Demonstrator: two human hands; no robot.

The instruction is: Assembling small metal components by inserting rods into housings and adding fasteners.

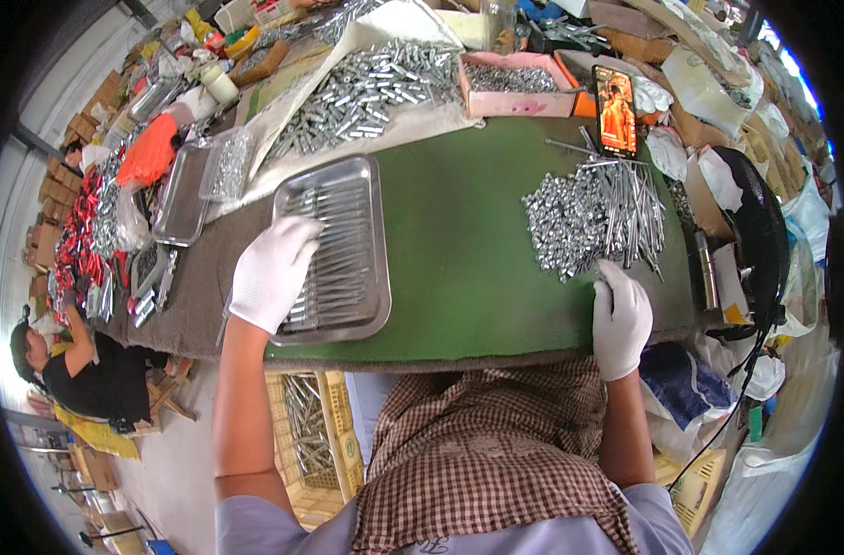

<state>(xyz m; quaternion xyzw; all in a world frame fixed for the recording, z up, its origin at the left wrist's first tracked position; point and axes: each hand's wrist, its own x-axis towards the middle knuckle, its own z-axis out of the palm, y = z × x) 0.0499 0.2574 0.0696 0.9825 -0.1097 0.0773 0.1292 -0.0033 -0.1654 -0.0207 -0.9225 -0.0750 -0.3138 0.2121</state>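
A steel tray (382, 264) lies on the green work mat with thin metal rods (343, 250) laid side by side in it. My left hand (276, 268), in a white glove, rests over the tray's left side. Its fingers are bent together above the rod ends; whatever they hold is hidden. My right hand (622, 319), also gloved, hovers at the mat's front right, thumb and forefinger apart. Just beyond its fingertips lie a heap of small shiny metal fittings (565, 222) and a bundle of loose metal rods (633, 208).
A phone (616, 111) stands behind the rods. Farther back are a pink box (517, 100) of small parts and a pile of metal cylinders (375, 92). An emptier steel tray (179, 199) lies left. Another person (93, 370) sits at far left, and yellow crates (338, 416) stand below the table.
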